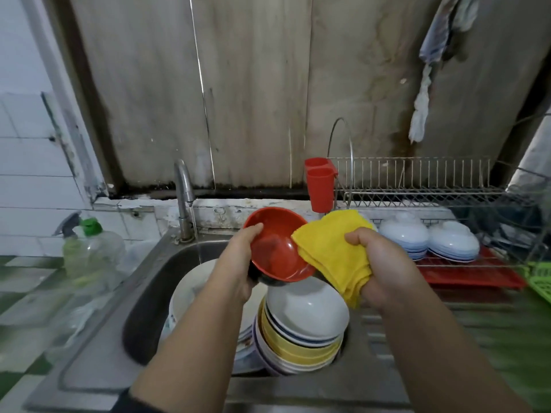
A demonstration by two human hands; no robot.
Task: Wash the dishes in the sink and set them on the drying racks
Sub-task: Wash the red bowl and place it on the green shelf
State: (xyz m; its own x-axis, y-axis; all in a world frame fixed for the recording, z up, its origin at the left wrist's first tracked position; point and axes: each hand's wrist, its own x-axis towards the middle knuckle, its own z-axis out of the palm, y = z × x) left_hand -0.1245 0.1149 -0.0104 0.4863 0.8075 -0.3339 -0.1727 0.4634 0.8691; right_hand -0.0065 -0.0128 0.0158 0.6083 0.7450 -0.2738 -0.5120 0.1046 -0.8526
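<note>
My left hand (238, 263) grips a red bowl (275, 242) by its rim and tilts it over the steel sink (143, 299). My right hand (384, 269) holds a folded yellow cloth (334, 251) against the bowl's right edge. Below them a stack of white, yellow and blue-rimmed bowls (304, 323) stands in the sink beside a large white plate (190, 290). The wire drying rack (417, 186) at the right holds white dishes (429, 238) face down on its lower level.
Water runs from the tap (184, 189) at the sink's back. A green-capped soap bottle (98, 248) and a spray bottle (70, 242) stand on the left counter. A red utensil cup (320, 186) hangs on the rack; a red tray (471, 275) lies under it.
</note>
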